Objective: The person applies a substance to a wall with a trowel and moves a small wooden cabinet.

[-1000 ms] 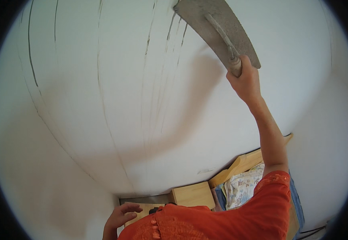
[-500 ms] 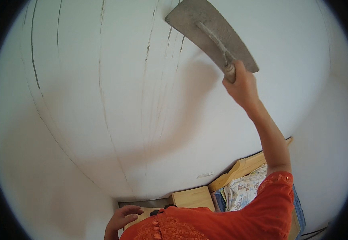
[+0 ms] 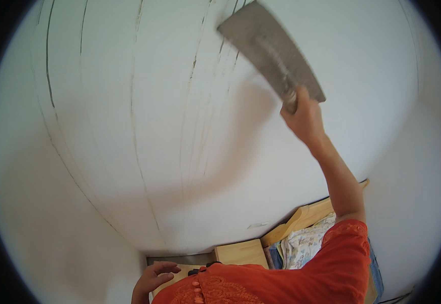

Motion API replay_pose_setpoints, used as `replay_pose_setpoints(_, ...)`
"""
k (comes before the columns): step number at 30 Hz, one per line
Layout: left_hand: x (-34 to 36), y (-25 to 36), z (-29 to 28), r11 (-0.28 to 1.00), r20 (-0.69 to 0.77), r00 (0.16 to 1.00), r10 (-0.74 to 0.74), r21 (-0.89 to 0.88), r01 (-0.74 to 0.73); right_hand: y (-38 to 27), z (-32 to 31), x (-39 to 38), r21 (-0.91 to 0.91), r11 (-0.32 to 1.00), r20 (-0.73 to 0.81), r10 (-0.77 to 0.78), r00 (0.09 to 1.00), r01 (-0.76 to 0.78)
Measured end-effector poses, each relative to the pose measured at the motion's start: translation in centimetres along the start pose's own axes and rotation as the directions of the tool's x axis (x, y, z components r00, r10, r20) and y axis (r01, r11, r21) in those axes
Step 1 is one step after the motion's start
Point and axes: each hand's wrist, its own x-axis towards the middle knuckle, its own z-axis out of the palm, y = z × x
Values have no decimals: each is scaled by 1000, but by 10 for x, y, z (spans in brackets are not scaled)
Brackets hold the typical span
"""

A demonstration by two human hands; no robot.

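Observation:
My right hand [image 3: 304, 119] is wrapped round the handle of a grey plastering trowel [image 3: 281, 43], raised high at the upper right. The wide rectangular blade slants up and left in front of the white wall [image 3: 169, 126] and is slightly blurred. Whether it presses on the wall, I cannot tell. Long dark and brownish streaks run down the wall to the left of the blade; some pass behind it. Low on the left, my left hand [image 3: 157, 276] hangs beside my orange-red shirt, its fingers loosely bent and apart, holding nothing.
Below stand a pale wooden cabinet [image 3: 241, 252] and a wooden headboard [image 3: 306, 218] against the wall. Patterned bedding [image 3: 304, 245] lies beside my right arm. A flat wall socket or switch plate [image 3: 257, 225] sits above the cabinet. Dark cables [image 3: 397, 298] show at lower right.
My right hand and the trowel have come down a little. The view has shifted slightly, so the streaks appear further right. My left hand keeps its loose pose.

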Motion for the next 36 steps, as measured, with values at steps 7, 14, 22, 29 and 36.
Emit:
replay_pose_setpoints(7, -4, 4, 4, 999, -13, 999, -35, 23, 36, -19, -3, -21, 37, 992, 113, -121, 986, 118)
replay_pose_setpoints(14, -6, 3, 0, 1000, -13, 1000, -27, 6, 27, -22, 14, 0, -8, 984, -13, -178, 984, 178)
replay_pose_setpoints(22, -20, 2, 1, 998, -58, 997, -44, -50, 41, -26, 10, -4, -1, 990, 2, -138, 990, 138)
replay_pose_setpoints(29, -17, -6, -4, 999, -12, 999, 38, -25, -39, -35, 16, -29, 36, 950, 220, -309, 925, 309)
replay_pose_setpoints(36, -17, 1, 3, 997, -31, 997, -71, -20, 70, -40, 5, 18, 47, 996, 89, -82, 993, 78)
